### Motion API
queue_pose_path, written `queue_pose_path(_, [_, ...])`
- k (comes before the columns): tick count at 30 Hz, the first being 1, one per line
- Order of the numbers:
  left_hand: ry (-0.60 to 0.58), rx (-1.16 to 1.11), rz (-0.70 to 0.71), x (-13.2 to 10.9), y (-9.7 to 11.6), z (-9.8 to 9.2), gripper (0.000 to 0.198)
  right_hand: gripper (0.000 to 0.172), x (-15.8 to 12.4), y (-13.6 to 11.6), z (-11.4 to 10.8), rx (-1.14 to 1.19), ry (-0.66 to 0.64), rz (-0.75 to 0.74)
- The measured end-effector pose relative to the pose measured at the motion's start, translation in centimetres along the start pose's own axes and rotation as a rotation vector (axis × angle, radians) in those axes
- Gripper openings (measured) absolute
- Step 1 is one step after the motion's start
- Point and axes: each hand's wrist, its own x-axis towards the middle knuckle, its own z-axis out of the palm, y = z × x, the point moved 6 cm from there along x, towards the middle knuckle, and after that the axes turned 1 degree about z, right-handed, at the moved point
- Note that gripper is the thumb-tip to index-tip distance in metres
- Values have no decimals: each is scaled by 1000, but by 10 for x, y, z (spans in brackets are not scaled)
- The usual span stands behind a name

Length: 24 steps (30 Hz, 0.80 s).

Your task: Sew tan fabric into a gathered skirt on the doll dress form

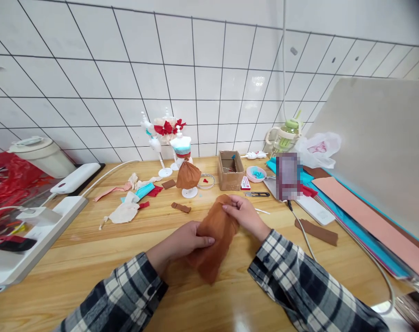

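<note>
I held a piece of brown cloth (219, 230) just below the centre of the frame, raised above the wooden table (102, 258), its lower end hanging loose and slightly blurred. My left hand (185, 240) gripped its left edge, the thumb lying flat on top and the fingers mostly hidden underneath. My right hand (246, 215) pinched the upper right edge between thumb and fingertips. Both plaid sleeves (117, 288) came in from the bottom of the frame.

Just beyond the cloth, near the centre, a small brown strip (180, 207) lay flat, and behind it a white stand bore a gathered brown skirt (188, 175). To the right of that stood an open cardboard box (231, 179), with a pink bowl (256, 179) of blue scraps beside it and black thread snips (257, 194) in front. Left of centre lay a cream scrap (124, 211) and a blue scrap (145, 190). White dress forms (156, 144) stood behind these, near the tiled wall (209, 83). A longer brown strip (316, 231) lay right of my right sleeve, short of the layered coloured sheets (371, 216) along the right side. At the far left sat a white power strip (53, 230).
</note>
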Motion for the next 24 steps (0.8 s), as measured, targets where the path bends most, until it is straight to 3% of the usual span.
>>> queue_pose_path(3, [-119,-329,-112,-6,-19,-10,40,35,10,6,-36,-194,76,80])
queue_pose_path(6, [-61,-487,-129,-12,-26,-29,39,28,12,1,-74,-633,267,21])
queue_pose_path(8, [-16,-527,-120,-13,-26,-36,36,29,10,-4,-87,-992,347,-56])
queue_pose_path(12, [-17,-552,-100,-9,-24,-36,33,48,10,8,-97,-1398,287,27])
queue_pose_path(15, [-46,-582,-72,-9,-22,-34,37,47,11,16,-99,-1466,216,94])
queue_pose_path(19, [-50,-622,-36,-11,-19,-33,37,36,10,12,-103,-1448,237,112])
queue_pose_path(22, [13,-652,-28,-9,-21,-34,31,29,7,0,-99,-1405,283,104])
queue_pose_path(24, [96,-680,3,-6,-22,-37,28,28,4,-13,-88,-1347,337,19])
